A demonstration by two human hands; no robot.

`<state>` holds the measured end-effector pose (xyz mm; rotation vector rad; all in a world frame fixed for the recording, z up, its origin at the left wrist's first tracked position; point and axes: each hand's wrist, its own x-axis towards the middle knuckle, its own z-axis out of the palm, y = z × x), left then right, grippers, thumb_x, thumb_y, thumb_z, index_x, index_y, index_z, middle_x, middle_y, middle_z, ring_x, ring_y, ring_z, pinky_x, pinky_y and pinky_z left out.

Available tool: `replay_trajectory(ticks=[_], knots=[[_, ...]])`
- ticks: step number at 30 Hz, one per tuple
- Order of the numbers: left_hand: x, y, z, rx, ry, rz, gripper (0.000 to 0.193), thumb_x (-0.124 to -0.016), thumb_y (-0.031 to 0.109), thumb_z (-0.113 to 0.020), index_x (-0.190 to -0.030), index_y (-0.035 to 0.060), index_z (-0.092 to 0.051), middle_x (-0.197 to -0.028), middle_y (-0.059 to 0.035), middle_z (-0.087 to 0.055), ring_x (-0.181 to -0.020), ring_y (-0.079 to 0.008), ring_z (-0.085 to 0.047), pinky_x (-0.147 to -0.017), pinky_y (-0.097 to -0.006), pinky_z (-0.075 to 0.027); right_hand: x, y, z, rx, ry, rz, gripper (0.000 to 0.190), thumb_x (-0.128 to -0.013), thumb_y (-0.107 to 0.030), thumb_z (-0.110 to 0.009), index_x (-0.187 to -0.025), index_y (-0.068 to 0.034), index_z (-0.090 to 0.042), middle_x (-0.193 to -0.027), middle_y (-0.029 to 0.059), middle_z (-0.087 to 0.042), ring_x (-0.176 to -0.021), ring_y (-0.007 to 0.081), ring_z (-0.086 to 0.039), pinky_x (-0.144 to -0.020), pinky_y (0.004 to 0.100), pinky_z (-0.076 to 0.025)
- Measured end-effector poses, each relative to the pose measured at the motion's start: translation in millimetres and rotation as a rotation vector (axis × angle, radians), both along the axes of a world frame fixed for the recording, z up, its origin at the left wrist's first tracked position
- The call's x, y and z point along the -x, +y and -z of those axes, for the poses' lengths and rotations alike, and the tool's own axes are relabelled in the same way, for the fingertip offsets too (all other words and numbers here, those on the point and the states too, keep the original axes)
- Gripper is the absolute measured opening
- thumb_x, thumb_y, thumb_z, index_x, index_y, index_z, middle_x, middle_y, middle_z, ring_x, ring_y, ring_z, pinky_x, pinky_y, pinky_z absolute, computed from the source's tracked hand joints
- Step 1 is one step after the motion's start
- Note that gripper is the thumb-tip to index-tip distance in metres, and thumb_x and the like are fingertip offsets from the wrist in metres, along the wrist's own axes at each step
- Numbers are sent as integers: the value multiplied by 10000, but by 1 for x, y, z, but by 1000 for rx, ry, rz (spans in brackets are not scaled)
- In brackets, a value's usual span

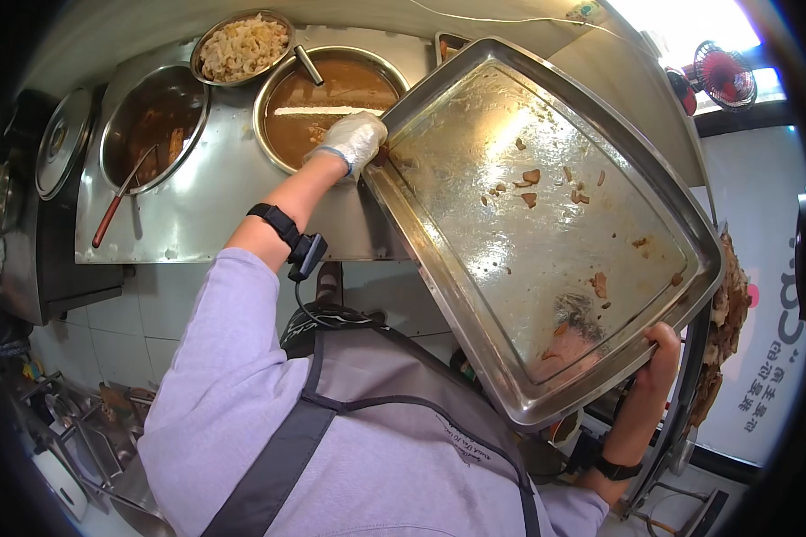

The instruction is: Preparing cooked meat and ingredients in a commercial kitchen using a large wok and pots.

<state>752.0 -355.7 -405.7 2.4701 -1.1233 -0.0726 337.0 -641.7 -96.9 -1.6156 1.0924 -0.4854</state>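
Note:
A large rectangular metal tray [470, 221] is held tilted in front of me, greasy and dotted with small brown meat scraps. My right hand [663, 352], bare, grips its near right rim. My left hand [354, 142], in a clear plastic glove, is at the tray's left corner, over the edge of a round metal basin of brown liquid [336, 90]; its fingers are mostly hidden, so its hold is unclear. Pale pieces lie in the liquid near the glove. A metal handle [309, 65] leans over that basin's far rim.
At the left, a metal pot [201, 144] holds dark sauce and a red-handled utensil [107, 218]. Behind stands a bowl of pale chopped food [245, 47]. A metal lid [64, 144] leans far left. Stacked meat [719, 335] stands beyond the tray's right side, and a red fan [724, 75] is upper right.

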Motion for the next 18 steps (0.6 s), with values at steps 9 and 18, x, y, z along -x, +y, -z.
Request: replay_trajectory(ticks=[9, 18], knots=[[6, -16, 0, -227, 301, -168, 244, -813, 89, -585, -999, 18, -726, -1082, -224, -670, -994, -368, -666, -863, -417, -536, -4, 8, -1, 38, -5, 12, 92, -723, -41, -519, -635, -23, -539, -690, 16, -518, -647, 118, -471, -620, 276, -379], [-2, -9, -24, -213, 331, -199, 287, -846, 142, -543, -1066, 114, -726, -1143, -151, -674, -1077, -340, -640, -904, -400, -521, -2, 5, 3, 45, -15, 9, 77, -706, -23, -502, -638, -20, -537, -695, 20, -525, -637, 121, -468, -618, 276, -381]])
